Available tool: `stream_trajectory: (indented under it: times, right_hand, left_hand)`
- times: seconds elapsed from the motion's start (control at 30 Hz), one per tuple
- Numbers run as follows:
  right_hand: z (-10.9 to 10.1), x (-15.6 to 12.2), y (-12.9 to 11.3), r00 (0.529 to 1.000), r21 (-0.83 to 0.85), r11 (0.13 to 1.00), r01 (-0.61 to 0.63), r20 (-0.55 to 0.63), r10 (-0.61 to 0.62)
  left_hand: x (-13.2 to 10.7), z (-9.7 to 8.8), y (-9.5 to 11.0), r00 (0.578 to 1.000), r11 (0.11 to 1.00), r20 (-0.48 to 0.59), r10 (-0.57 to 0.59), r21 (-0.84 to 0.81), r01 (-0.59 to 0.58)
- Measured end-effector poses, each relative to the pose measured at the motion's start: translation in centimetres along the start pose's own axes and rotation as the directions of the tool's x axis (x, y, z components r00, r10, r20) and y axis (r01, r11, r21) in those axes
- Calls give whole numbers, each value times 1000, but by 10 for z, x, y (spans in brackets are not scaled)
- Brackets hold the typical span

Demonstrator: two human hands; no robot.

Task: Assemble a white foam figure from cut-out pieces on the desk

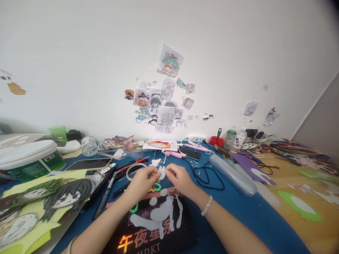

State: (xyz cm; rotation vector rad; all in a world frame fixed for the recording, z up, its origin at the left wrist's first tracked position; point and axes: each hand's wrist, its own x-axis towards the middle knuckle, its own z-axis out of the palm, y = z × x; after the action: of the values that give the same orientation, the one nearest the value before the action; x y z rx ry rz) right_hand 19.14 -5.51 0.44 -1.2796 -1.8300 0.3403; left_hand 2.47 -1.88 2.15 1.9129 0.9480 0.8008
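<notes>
A small white paper cutout point(161, 172) with rounded lobes is held up between my two hands. My left hand point(145, 180) pinches it from the left side. Curled closed at its right edge is my right hand point(179, 178), whose fingertips partly hide where they meet the paper. Under my hands lies a black printed bag or sheet point(174, 243), with several pale grey-white cutout pieces point(159, 213) spread on it. Scissors with green handles point(157, 187) lie beneath my left hand, partly covered by it. A roll of clear-white tape point(132, 171) rests just left of that hand.
On the left are a white-lidded tub point(31, 153), a phone point(90, 164), pens point(104, 195) and coloured character cutouts point(66, 197). Behind are pink glue-gun-like tools point(174, 154) and another phone point(190, 153). To the right lie a black cable point(209, 183) and a clear film roll point(230, 174).
</notes>
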Motion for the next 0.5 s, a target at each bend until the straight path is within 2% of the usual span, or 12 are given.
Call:
stream_trajectory:
  times: [0.1, 0.17, 0.23, 0.3, 0.5]
  right_hand:
    - [-9, 1, 0, 996, 7, 1000, -19, 84, 18]
    - [-17, 1, -1, 967, -13, 1000, 9, 253, -6]
    - [-24, 1, -1, 888, -31, 996, 80, 457, -57]
    - [-28, 0, -2, 816, -38, 989, 141, 570, -95]
    - [-28, -1, -5, 752, -56, 963, 263, 637, -168]
  left_hand:
    - [2, -5, 2, 995, 1000, -96, 7, 2, -7]
    - [3, -9, 2, 991, 1000, -133, -5, -21, 2]
    - [4, -12, 1, 987, 999, -156, -28, -47, 21]
    - [5, -14, 1, 985, 997, -166, -43, -67, 32]
    - [4, -16, 3, 986, 998, -163, -39, -54, 30]
